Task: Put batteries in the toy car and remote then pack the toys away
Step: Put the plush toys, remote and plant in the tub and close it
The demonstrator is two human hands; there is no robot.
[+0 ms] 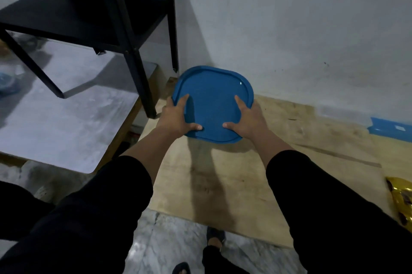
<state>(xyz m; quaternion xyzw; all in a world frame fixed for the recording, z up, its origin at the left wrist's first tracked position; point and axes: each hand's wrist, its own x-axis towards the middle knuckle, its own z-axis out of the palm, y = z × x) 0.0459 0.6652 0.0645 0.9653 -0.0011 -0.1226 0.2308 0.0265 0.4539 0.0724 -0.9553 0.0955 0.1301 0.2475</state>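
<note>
A blue container with its rounded-square lid (213, 100) sits at the far end of a wooden board (234, 173), close to the wall. My left hand (176, 117) grips the lid's left edge, thumb on top near the front. On the right edge, my right hand (247, 119) holds the same way. Only the lid shows; the container body under it is hidden. No toy car, remote or batteries are in view.
A black metal shelf frame (133, 51) stands just left of the container, on a grey tabletop (66, 117). A white wall (289, 28) rises right behind. A gold packet (401, 202) lies at the board's right edge, blue tape (388, 127) near the wall. My feet stand on marble floor below.
</note>
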